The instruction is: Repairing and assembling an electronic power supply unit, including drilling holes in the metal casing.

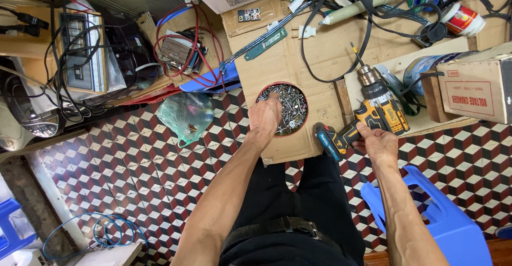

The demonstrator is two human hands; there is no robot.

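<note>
- Head view, looking straight down at a person's two bare arms over a patterned tile floor (133, 154) with a sheet of cardboard (298, 58) laid on it.
- Left hand (264, 117) reaches into a round tin of screws (290, 103) that sits on the cardboard, just ahead of the knees. Fingers curled down into the pile, tips buried among the screws; cannot tell whether anything is pinched between them.
- Screws: small, hard, loose metal, likely sharp at the tips and apt to slip out singly. Best picked with a fingertip pinch from the top of the heap. The full tin itself is probably heavy for its size.
- Right hand (377, 144) touches the cordless drill (368, 117) at its handle; fingers partly closed around the grip, not clearly a full clench.
- Drill: yellow and black body, teal battery base toward the person, chuck and bit pointing away, lying on its side at the cardboard's right edge beside a board. Rigid, likely bottom-heavy at the battery; the handle is the place to take it.
- Around: green plastic bag (186, 115) left of the tin, blue stool (437, 218) under the right forearm, black cables (341, 26) and a brown box (474, 87) further out.
</note>
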